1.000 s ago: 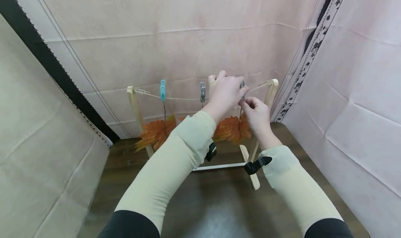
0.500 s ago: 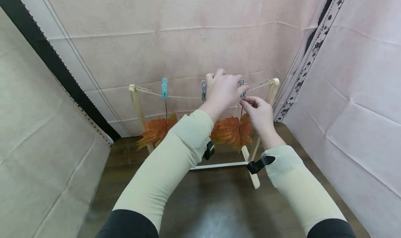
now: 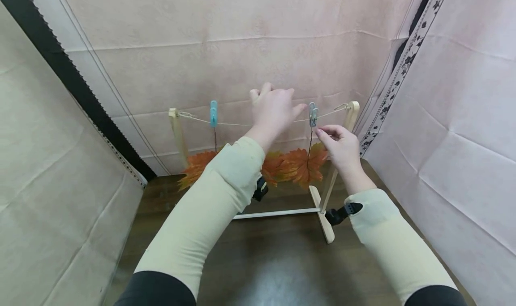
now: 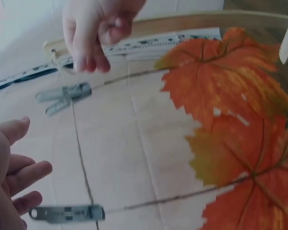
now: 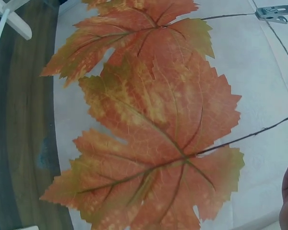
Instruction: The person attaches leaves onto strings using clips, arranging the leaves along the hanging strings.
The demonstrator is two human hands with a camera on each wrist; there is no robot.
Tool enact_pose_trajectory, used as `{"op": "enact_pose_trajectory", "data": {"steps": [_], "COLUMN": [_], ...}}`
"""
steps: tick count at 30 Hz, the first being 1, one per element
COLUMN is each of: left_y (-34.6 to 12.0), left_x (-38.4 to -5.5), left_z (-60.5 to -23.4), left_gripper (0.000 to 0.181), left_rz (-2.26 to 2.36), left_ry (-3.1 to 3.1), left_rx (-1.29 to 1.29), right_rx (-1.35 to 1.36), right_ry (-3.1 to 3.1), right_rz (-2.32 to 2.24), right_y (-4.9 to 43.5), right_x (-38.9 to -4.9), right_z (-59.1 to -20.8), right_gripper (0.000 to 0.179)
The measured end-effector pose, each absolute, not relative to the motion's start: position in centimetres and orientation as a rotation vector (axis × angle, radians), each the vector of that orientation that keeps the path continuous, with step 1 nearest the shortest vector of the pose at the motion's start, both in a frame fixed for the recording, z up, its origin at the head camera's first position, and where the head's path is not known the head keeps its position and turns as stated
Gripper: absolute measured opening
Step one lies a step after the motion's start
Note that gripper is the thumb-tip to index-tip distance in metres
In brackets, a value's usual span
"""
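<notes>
My left hand (image 3: 274, 111) is up at the line, fingers spread and holding nothing. Right of its thumb, a grey clothespin (image 3: 313, 114) grips the cord and the stem of an orange artificial maple leaf (image 3: 302, 166). My right hand (image 3: 338, 147) is beside that stem, loosely curled; in the left wrist view its fingertips (image 4: 102, 64) are apart from the stem. The left wrist view also shows a second grey clothespin (image 4: 67, 213) holding another leaf (image 4: 249, 163), near my left fingers (image 4: 36, 171). A blue clothespin (image 3: 213, 114) holds a third leaf (image 3: 197, 166), partly behind my left sleeve.
The cord (image 3: 234, 124) runs between two wooden posts, the right one (image 3: 351, 115) close to my right hand. A white bar (image 3: 278, 213) joins the stand's feet (image 3: 327, 227) on the dark wooden table (image 3: 274, 261). Pale fabric walls (image 3: 258, 59) enclose the back and sides.
My left hand has let go of the right grey clothespin and moved left. My right fingers have come off the leaf's stem and shifted slightly right. The leaf now hangs from the clothespin.
</notes>
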State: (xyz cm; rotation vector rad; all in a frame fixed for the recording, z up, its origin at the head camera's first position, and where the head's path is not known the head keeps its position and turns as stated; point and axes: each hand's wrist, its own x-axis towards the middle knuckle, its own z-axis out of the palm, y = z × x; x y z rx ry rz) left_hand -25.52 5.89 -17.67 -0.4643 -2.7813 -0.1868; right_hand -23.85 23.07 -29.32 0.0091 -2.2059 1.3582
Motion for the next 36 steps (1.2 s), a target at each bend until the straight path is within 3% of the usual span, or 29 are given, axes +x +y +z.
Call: {"op": "enact_pose_trajectory", "data": {"steps": [7, 19, 27, 36], "left_y": [3.8, -0.1, -2.1, -4.3], "left_x": [-25.9, -26.4, -26.5, -26.7], "left_z": [-17.2, -16.4, -15.4, -15.0], "left_gripper": [0.067, 0.083, 0.076, 0.081], "left_rz": [-0.25, -0.446, -0.498, -0.49], "left_ry": [-2.803, -2.847, -2.792, -2.792], "left_rx": [-0.415, -0.321, -0.272, -0.23], "right_rx": [0.046, 0.208, 0.253, 0.244], "right_ry": [-2.238, -2.361, -2.384, -2.389], "right_rz": [1.322, 1.254, 1.19, 1.164], "right_y": [23.9, 25.3, 26.5, 27.2], "right_x": [-23.4, -22.3, -21.8, -21.7], "right_z": [-29.3, -29.2, -29.4, -29.8], "right_gripper": [0.04, 0.044, 0.045, 0.044]}}
